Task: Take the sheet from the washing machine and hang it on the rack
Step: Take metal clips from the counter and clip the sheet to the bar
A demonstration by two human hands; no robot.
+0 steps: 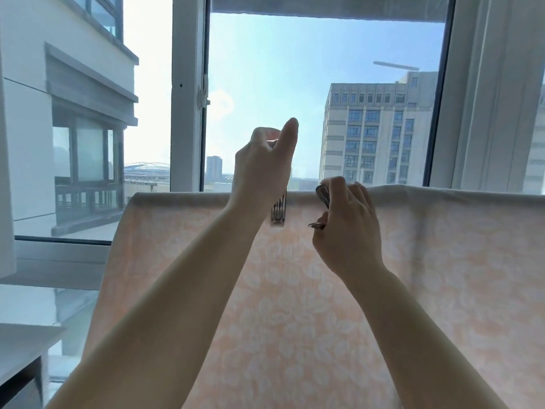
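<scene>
A pale peach sheet [427, 261] with a white leaf pattern hangs folded over a horizontal bar that it hides, its top edge running across the middle of the view. My left hand [262, 166] is raised at that edge and pinches a metal clip [278, 215] whose jaws sit over the fold. Just to the right, my right hand [348, 225] grips a second metal clip [323, 196] against the top of the sheet.
A large window [324, 84] with white frames stands right behind the sheet, with buildings outside. A white ledge [59, 255] runs at the left. A white surface corner [26, 340] juts in at the lower left.
</scene>
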